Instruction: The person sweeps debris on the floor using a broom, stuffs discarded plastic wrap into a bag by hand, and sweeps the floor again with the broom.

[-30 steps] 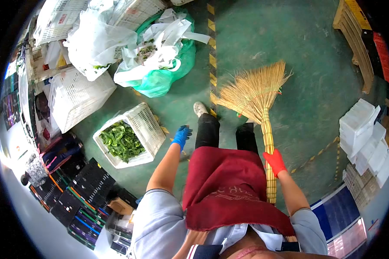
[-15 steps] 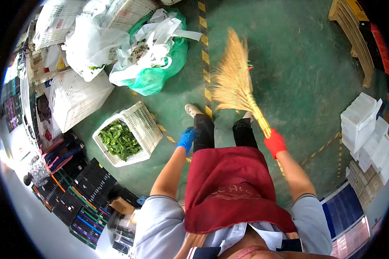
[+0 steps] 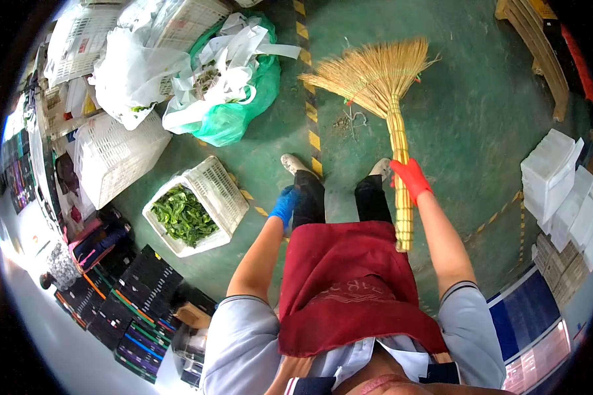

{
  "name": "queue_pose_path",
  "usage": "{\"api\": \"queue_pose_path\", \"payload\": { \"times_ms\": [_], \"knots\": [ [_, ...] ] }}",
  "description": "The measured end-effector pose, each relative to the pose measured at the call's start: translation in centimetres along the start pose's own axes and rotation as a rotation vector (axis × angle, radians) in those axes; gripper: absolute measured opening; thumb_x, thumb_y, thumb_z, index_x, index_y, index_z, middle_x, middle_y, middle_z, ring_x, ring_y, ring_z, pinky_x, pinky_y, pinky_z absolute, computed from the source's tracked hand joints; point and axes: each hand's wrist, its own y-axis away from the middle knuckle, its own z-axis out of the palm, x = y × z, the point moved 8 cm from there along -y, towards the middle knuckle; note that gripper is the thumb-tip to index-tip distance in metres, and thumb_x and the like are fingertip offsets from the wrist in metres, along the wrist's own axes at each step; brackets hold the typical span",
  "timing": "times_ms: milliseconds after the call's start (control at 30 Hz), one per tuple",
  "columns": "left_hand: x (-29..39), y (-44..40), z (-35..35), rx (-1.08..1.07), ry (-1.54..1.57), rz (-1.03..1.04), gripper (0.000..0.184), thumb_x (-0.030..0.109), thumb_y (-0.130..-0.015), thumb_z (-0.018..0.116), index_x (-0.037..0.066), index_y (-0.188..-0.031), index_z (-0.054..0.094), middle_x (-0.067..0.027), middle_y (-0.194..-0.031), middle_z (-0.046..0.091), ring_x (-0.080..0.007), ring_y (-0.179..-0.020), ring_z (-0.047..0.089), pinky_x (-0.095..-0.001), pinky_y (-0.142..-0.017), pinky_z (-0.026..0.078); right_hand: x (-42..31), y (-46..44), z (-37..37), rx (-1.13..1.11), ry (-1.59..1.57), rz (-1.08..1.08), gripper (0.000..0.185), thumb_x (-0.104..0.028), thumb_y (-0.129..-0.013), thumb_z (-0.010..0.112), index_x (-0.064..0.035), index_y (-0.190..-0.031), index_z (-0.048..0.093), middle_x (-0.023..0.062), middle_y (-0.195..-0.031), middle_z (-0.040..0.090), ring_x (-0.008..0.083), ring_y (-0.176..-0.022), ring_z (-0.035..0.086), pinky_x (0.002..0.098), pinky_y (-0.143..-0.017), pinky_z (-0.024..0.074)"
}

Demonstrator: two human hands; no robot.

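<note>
My right hand, in a red glove, is closed round the handle of a straw broom. Its bristles fan out over the green floor ahead of my feet. A small heap of debris lies on the floor just below the bristles, beside the handle. In a blue glove, my left hand hangs by my left thigh; its fingers are partly out of sight and I cannot make out anything in them. Left of that hand stands a white crate with green leafy vegetables inside.
A green plastic bag stuffed with white scraps stands ahead on the left, near white crates. Black crates are stacked at left. On the right are white foam boxes and a wooden pallet. Yellow-black tape marks the floor.
The broom has swung upright, its bristles spreading wider and shifting right, uncovering the debris. My right hand has moved slightly up and left with the handle. My left hand has barely moved.
</note>
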Motion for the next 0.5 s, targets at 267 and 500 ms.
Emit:
{"api": "queue_pose_path", "payload": {
  "times_ms": [267, 500],
  "knots": [
    [-1.8, -1.7, -3.2, 0.004, 0.045, -0.108, 0.028, 0.03, -0.082, 0.055, 0.014, -0.104, 0.05, -0.0069, -0.096, 0.064, -0.0192, -0.08, 0.059, -0.033, -0.069, 0.043, 8.1, 6.9, -1.7, 0.059, 0.266, 0.167, 0.035, -0.025, -0.074, 0.062, 0.0034, -0.09, 0.049, 0.0112, -0.067, 0.054, 0.0216, -0.048, 0.056, 0.0341, -0.04, 0.0455],
    [-1.9, -3.2, -3.7, -0.043, -0.032, -0.096, 0.028, 0.03, -0.083, 0.054, 0.012, -0.104, 0.05, -0.0055, -0.092, 0.064, -0.0172, -0.079, 0.059, -0.0304, -0.066, 0.044, 4.8, 11.7, -1.4, 0.097, 0.413, 0.101, 0.036, -0.025, -0.073, 0.062, 0.0033, -0.091, 0.048, 0.0142, -0.07, 0.057, 0.0218, -0.052, 0.058, 0.0352, -0.045, 0.0462]
  ]
}}
